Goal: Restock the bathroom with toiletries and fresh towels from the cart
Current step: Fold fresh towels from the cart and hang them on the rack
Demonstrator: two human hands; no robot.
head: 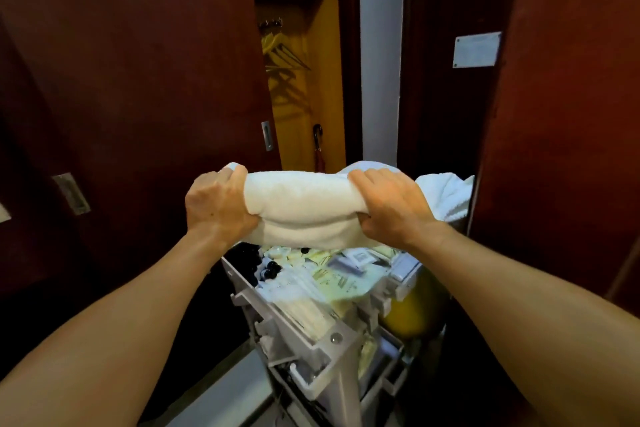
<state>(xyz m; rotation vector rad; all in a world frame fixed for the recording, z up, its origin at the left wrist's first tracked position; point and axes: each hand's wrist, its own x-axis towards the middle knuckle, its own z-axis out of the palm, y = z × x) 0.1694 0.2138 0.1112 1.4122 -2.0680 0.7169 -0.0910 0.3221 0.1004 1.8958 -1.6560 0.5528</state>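
While the dark red door panels (131, 62) fill both sides of my view, I note a narrow gap between them showing a lit closet with hangers (282, 55). Below stands the grey cart (332, 343), its top tray crowded with sachets, packets and small dark bottles (268, 270). A loose white towel (446, 194) lies at the cart's far right. Held above the tray is a folded white towel (298, 208), clear of the toiletries beneath. My left hand (216, 204) grips its left end, fingers wrapped over the top, thumb under. My right hand (388, 204) clamps the right end likewise, fully closed on cloth.
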